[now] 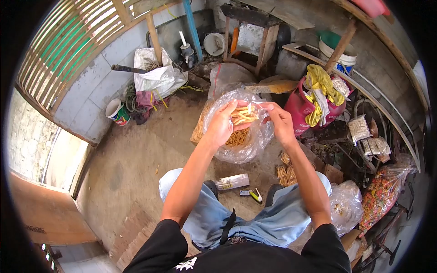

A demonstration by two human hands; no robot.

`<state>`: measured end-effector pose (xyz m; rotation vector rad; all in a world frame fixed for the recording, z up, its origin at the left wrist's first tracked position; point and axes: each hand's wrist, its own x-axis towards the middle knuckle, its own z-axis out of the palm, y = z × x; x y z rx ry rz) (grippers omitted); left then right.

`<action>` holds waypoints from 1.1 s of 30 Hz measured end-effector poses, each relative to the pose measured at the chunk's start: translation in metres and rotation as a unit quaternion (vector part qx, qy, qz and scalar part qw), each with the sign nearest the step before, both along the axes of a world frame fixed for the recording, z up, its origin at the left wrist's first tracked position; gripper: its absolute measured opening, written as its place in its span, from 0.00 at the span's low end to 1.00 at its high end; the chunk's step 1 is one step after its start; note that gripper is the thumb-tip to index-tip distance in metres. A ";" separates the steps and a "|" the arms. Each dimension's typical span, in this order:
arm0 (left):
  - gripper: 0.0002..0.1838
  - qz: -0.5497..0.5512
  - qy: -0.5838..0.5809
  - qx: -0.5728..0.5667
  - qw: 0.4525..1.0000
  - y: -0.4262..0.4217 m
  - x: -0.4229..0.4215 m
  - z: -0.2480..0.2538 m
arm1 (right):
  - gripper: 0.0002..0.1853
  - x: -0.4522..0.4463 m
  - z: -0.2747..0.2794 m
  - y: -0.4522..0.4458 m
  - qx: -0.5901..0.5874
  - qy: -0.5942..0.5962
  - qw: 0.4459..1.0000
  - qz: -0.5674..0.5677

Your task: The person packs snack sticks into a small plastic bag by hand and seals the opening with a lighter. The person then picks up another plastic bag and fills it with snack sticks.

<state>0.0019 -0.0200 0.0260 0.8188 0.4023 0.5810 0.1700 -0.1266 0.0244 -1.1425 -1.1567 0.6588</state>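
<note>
My left hand point(221, 123) is closed around a small clear plastic bag of yellow stick snacks point(243, 115), held up in front of me. At the bag's right end, the fingers of my right hand point(281, 123) are pinched on its clear plastic mouth. Just beneath both hands, a large clear plastic bag point(241, 155) stands open on the floor, with many loose brown snack sticks point(237, 138) inside. Several filled small packs point(287, 172) lie on the floor near my right forearm.
Between my feet lie a stack of clear plastic sleeves point(233, 182) and a green-handled tool point(256, 195). A pink tub with yellow cloths point(296, 107) stands to the right. A bag of colourful snacks point(382, 193) leans further right; a white sack point(157, 79) sits by the wall.
</note>
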 end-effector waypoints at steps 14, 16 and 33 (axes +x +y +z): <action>0.13 0.112 -0.005 -0.042 0.993 0.045 -0.021 0.010 | 0.17 0.038 -0.156 0.071 -0.245 -0.118 0.962 -0.026; 0.12 0.121 -0.015 -0.038 0.992 0.048 -0.020 0.012 | 0.17 0.030 -0.191 0.078 -0.262 -0.161 0.951 -0.008; 0.13 0.138 -0.011 -0.057 0.989 0.069 -0.035 0.032 | 0.17 -0.038 -0.364 0.208 -0.386 -0.175 0.890 -0.171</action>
